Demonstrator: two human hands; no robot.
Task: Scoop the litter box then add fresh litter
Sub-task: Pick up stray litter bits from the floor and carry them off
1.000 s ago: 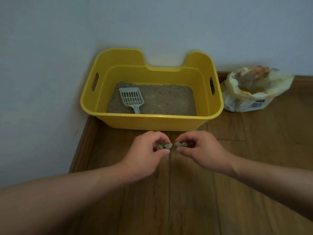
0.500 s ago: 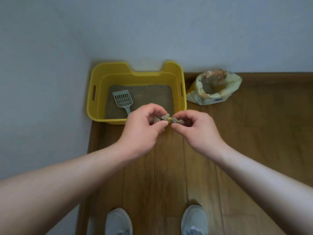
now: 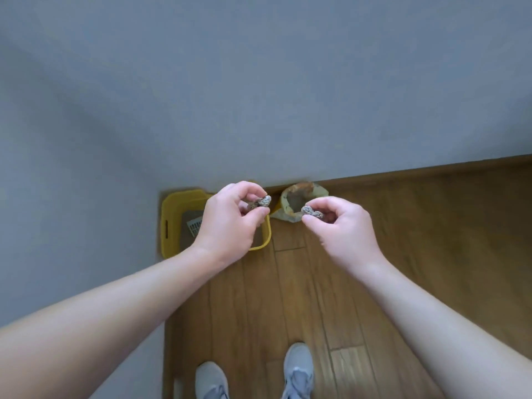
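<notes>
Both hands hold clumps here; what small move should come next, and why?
Probably lower both into the open bag and let go. The left hand pinches one clump, the right hand the other clump, so neither is free for the scoop lying in the box; the bag sits beside it.

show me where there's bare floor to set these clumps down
Bare wood floor runs right of the litter bag along the wall, and between the yellow box and the shoes. It is crowded where box and bag sit side by side.
</notes>
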